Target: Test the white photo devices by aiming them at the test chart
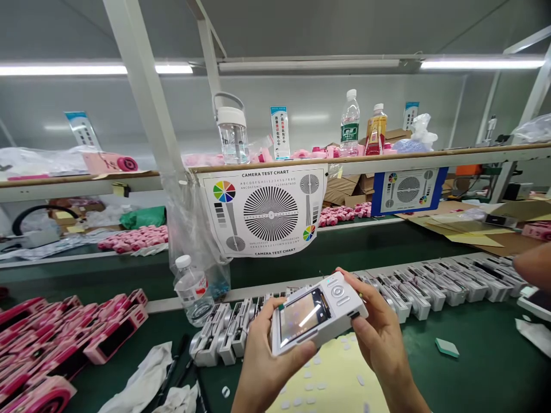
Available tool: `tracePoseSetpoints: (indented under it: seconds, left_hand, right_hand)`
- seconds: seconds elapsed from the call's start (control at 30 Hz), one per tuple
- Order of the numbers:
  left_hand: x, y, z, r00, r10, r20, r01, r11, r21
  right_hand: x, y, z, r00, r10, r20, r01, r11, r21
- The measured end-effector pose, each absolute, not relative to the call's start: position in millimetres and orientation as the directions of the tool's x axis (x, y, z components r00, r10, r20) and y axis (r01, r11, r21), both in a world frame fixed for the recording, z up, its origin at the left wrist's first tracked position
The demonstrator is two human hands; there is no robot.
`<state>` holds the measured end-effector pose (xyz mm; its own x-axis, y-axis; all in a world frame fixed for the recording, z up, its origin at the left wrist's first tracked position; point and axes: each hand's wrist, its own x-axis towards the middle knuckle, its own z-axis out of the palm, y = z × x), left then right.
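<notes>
Green bench (486, 373) runs below the chart (271, 213), which hangs off the shelf (434, 157) edge. Camera (318, 315) is in both hands, below chart and a bit right, screen toward the wearer, right end higher. Left hand (269, 358) closed on its left end, thumb along the lower edge, index at the upper left corner. Right hand (379, 327) closed on its right end, index on the top edge, thumb at the bottom. Other fingers mostly hidden.

Room: gap between chart's bottom edge and camera. Silver cameras (417, 301) line up below chart and off to its right, close behind the hands; can't tell if any touch. Bottle (193, 292) sits lower left of chart, pink cameras (103, 338) farther left, well apart from left hand. Sheet (340, 378) is below chart, under the hands. Widest green stretch is lower right of chart, around the sponge (447, 347), between right forearm and another person's hand (534, 267).
</notes>
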<state>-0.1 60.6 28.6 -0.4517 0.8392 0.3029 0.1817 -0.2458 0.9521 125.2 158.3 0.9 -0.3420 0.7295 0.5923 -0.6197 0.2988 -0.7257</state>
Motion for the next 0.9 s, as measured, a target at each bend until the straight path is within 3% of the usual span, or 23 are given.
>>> tracePoseSetpoints:
  seconds: [0.4, 0.67, 0.8, 0.9]
  left_hand:
    - [2.6, 57.6, 25.9, -0.477, 0.820, 0.316, 0.316, -0.176, 0.932]
    - [17.9, 65.2, 14.4, -0.584, 0.637, 0.503, 0.614, -0.059, 0.787]
    - [7.2, 65.7, 13.8, -0.503, 0.652, 0.568, 0.633, -0.171, 0.755]
    - [-10.5, 60.5, 16.7, -0.344, 0.620, 0.705, 0.702, -0.328, 0.632]
  right_hand:
    - [126.6, 158.5, -4.4, -0.331, 0.765, 0.553, -0.605, 0.277, -0.746]
    - [120.5, 176.5, -9.2, -0.327, 0.801, 0.501, -0.704, 0.147, -0.695]
    - [120.7, 172.5, -3.0, -0.362, 0.779, 0.512, -0.683, 0.152, -0.714]
    - [122.7, 163.6, 2.4, -0.412, 0.714, 0.567, -0.650, 0.206, -0.732]
